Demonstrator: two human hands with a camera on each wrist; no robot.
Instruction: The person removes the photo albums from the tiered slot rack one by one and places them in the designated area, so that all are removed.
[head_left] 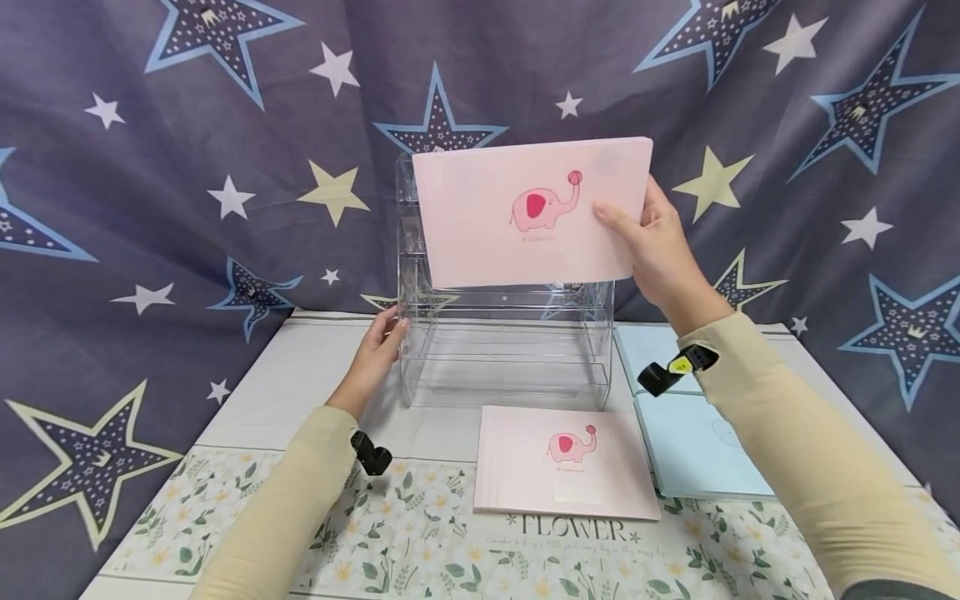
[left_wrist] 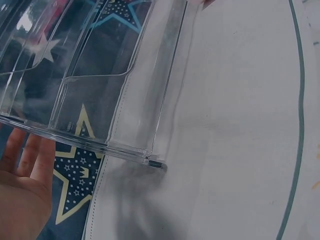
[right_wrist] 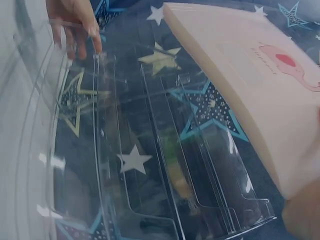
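My right hand point(head_left: 663, 250) grips the right end of a pink notebook point(head_left: 480, 212) with an elephant print, thumb on its front. It is raised before the upper part of a clear multi-tier rack point(head_left: 510, 383). In the right wrist view the pink notebook point(right_wrist: 240, 65) shows its thick edge beside the tiers. My left hand point(head_left: 378, 346) touches the rack's left side; in the left wrist view its fingers point(left_wrist: 27, 155) lie fairly straight against the side panel. More pink elephant notebooks point(head_left: 517, 467) lie stacked on the table in front of the rack.
Light blue notebooks point(head_left: 697, 442) lie in two groups at the right, partly behind the right forearm. A white table cover point(head_left: 247, 392) with a floral front part point(head_left: 420, 533) lies under everything. A dark star-patterned curtain point(head_left: 262, 208) hangs close behind the rack.
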